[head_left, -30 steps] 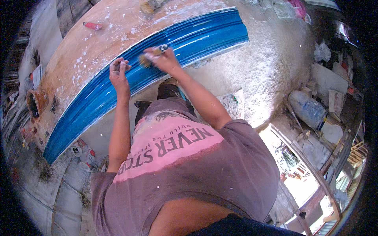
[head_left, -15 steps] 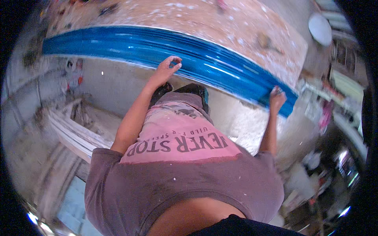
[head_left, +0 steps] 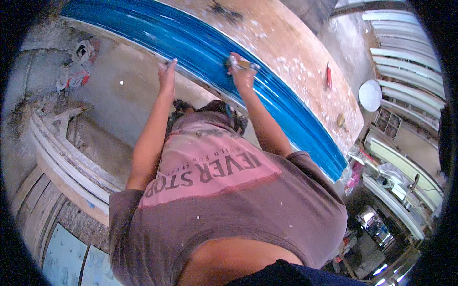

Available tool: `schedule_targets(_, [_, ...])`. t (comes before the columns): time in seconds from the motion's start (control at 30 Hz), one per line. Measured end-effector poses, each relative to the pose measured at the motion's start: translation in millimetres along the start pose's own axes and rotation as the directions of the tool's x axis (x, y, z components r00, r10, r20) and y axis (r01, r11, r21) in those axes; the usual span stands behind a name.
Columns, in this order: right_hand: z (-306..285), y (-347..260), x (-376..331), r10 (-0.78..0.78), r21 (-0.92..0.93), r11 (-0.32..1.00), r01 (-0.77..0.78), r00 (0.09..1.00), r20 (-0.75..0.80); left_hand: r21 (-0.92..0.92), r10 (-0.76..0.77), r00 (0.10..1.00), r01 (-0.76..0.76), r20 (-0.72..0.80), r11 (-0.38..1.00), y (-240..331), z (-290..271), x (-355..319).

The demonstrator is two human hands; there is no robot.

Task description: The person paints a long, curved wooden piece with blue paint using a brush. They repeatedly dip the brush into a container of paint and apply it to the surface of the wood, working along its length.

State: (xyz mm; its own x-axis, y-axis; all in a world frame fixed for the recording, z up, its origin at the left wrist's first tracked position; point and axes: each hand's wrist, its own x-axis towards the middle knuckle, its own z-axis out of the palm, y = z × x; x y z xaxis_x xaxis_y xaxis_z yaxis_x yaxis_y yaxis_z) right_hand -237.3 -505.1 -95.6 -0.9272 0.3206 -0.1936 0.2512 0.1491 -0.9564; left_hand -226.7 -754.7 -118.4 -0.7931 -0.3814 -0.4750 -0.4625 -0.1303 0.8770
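Note:
A long blue ridged mould (head_left: 143,35) with a glossy surface lies along the near side of the work table. My right hand (head_left: 243,76) is on its middle stretch, fingers curled around a small whitish and tan item, too blurred to name. At the mould's near edge, my left hand (head_left: 167,78) grips the rim, its thumb pointing away from me and its other fingers partly hidden.
The speckled tabletop (head_left: 281,43) carries a red-handled tool (head_left: 329,76), a small tan object (head_left: 341,120) and a dark tangle (head_left: 224,12). A round white lid or bucket (head_left: 370,95) stands beyond its right end. Pale strips (head_left: 403,62) are stacked far right; boards (head_left: 71,176) lie at left.
My right hand has moved left from the mould's right end to its middle. My left hand has come left and down to the near edge. The view has turned, so the mould slants more.

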Motion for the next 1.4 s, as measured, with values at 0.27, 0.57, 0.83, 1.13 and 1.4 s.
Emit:
schedule_targets(0.27, [320.2, -79.0, 101.1, -0.206, -0.165, 0.954, 0.249, 0.949, 0.24, -0.452, -0.158, 0.968, 0.054, -0.196, 0.891, 74.6, -117.9, 174.1])
schedule_targets(0.57, [695.8, -180.2, 192.4, -0.264, -0.092, 0.939, 0.332, 0.865, 0.427, -0.477, -0.094, 0.912, -0.12, -0.4, 0.87, 153.6, -300.3, 431.0])
schedule_targets(0.83, [1019.0, -259.7, 288.9, -0.548, -0.205, 0.721, 0.662, 0.726, 0.416, -0.229, -0.106, 0.966, 0.051, -0.236, 0.972, 225.2, -373.6, 506.4])
schedule_targets(1.13, [1122.8, -269.0, 320.0, -0.706, -0.3, 0.424, 0.854, 0.52, 0.481, -0.429, -0.311, 0.949, 0.301, 0.049, 0.851, 245.7, -398.6, 517.8])
schedule_targets(1.4, [933.1, -216.8, 250.8, -0.421, -0.234, 0.811, 0.536, 0.813, 0.402, -0.303, -0.216, 0.975, 0.218, 0.042, 0.928, 238.1, -410.2, 514.9])
